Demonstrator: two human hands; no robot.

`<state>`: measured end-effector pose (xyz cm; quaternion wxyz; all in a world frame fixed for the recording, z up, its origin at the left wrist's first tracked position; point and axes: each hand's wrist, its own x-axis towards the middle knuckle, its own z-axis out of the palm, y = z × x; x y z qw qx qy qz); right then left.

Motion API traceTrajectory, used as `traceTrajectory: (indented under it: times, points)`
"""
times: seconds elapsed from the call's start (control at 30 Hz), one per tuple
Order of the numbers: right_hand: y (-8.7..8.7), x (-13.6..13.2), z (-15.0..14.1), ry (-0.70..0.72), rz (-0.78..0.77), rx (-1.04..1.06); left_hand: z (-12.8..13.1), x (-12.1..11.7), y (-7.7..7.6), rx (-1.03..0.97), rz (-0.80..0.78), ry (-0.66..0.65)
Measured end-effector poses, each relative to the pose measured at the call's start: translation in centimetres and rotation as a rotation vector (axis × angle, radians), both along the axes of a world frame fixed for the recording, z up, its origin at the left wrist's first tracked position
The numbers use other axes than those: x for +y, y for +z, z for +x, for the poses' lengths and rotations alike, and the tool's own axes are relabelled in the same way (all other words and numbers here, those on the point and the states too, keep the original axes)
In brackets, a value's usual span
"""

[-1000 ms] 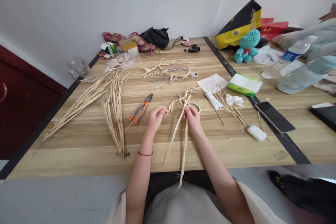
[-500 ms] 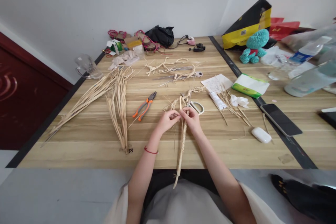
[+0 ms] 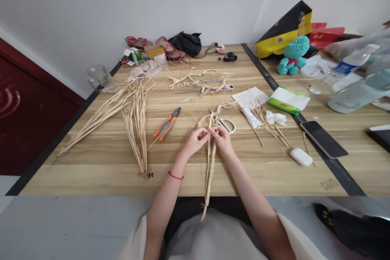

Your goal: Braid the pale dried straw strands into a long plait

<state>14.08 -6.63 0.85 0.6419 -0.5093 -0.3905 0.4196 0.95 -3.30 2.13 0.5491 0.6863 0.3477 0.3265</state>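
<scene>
A braided straw piece (image 3: 210,166) runs from the table's middle down over its front edge toward my lap. My left hand (image 3: 196,140) and my right hand (image 3: 222,138) meet at its upper part, both with fingers pinched on loose straw strands there. Beyond the hands the piece forks into twisted straw branches (image 3: 213,115). White-handled scissors (image 3: 228,124) lie just behind my right hand. Orange-handled pliers (image 3: 167,123) lie to the left of my left hand. A red string circles my left wrist.
Bundles of long straw (image 3: 134,109) fan out on the left. Another straw figure with metal wires (image 3: 201,81) lies further back. A glue tube (image 3: 250,117), paper, phone (image 3: 323,138), white earbud case (image 3: 301,156), bottles, teal plush toy (image 3: 291,55) and glass jug (image 3: 100,78) surround them.
My hands have come together on the braid: the left one moved right from holding a strand apart. The loose strand that stuck out lower left now lies along the braid.
</scene>
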Motion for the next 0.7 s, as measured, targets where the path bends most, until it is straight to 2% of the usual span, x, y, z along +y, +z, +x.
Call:
traceTrajectory:
  times: [0.2,0.43,0.7]
  points:
    - [-0.05,0.11,0.04,-0.001,-0.017,0.023,0.42,-0.03,-0.22,-0.048,-0.065,0.03]
    - [-0.03,-0.03,-0.2,0.075,-0.046,0.132,0.58,0.28,-0.23,-0.174,-0.218,0.049]
    - [0.07,-0.05,-0.27,0.098,-0.059,0.15,0.36,0.29,0.07,-0.179,-0.251,0.038]
